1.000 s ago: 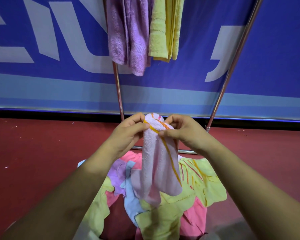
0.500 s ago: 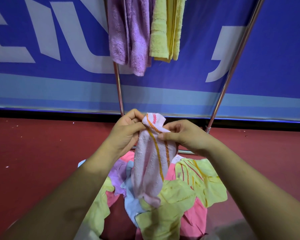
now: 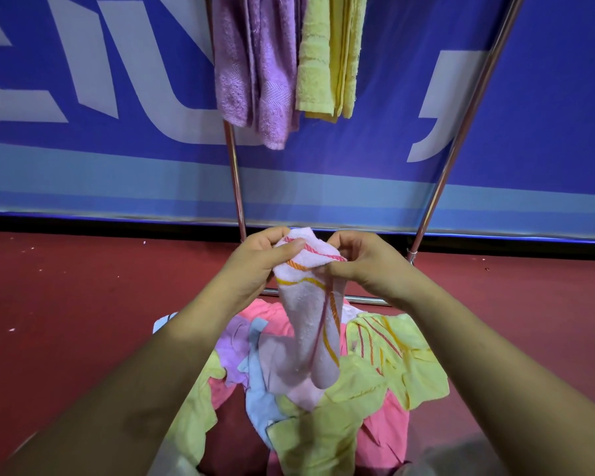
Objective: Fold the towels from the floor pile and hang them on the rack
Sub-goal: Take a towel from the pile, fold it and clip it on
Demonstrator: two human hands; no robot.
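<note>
Both hands are up in front of the rack (image 3: 236, 180), btw its 2 slanted uprights and just above its low crossbar. L hand (image 3: 255, 266) pinches the top hem of the pink striped towel (image 3: 310, 324), thumb over curled fingers. R hand (image 3: 361, 266) pinches the same hem right beside it, thumb and forefinger closed on the cloth. The 2 grips nearly touch, so the top is bunched and the rest hangs as one narrow drop in front of the rack base. Its lower end is over the floor pile (image 3: 392, 355); can't tell if it touches.

My read: I hold it by the hem so its own weight pulls it straight and I can find the corners before folding. No fold made yet on this one.

The pile sits on the red floor (image 3: 66, 304) on the near side of the rack base, prob. so each piece is a short reach up.

Counts:
- Hands: 2, both on the cloth.
- Towels in hand: 1.
- Towels on the rack: 2, high up by the L-side upright. The purple towel (image 3: 255, 70) and yellow towel (image 3: 327, 63) hang folded, side by side. The top bar is out of frame.
- Pile: yellow, pink, blue and lilac pieces overlapping, no exact no. possible.
- Behind the rack: 1 blue banner (image 3: 83, 166)
</note>
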